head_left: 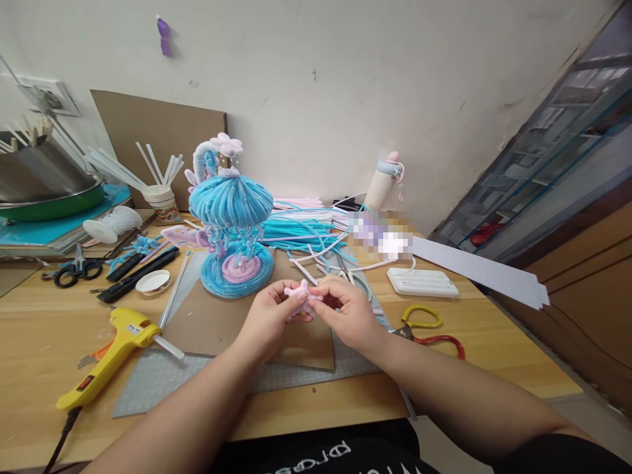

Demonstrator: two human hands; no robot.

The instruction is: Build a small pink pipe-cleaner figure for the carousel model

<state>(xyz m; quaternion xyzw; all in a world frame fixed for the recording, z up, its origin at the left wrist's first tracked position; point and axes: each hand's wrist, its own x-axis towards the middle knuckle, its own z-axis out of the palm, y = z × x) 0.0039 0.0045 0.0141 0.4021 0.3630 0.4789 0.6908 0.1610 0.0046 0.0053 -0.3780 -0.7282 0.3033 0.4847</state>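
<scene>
Between my two hands is a small pink fuzzy pipe-cleaner piece [305,288], shaped somewhat like a flower or star. My left hand [270,313] pinches its left side with thumb and fingers. On its right side, my right hand [348,311] grips it with thumb and fingertips. Parts of the piece are hidden behind the fingers. Just behind stands a blue and pink pipe-cleaner lamp-like model [231,204] on a round coiled base [210,280]. A sheet of brown cardboard [207,322] lies under my hands, on a grey cutting mat [143,388].
At the left lie a yellow glue gun [121,349], black scissors [79,266] and a spool [112,224]. Blue pipe cleaners [296,232] are piled behind. To the right are red-and-yellow-handled scissors [419,326], a white power bank [423,282] and a bottle [382,183].
</scene>
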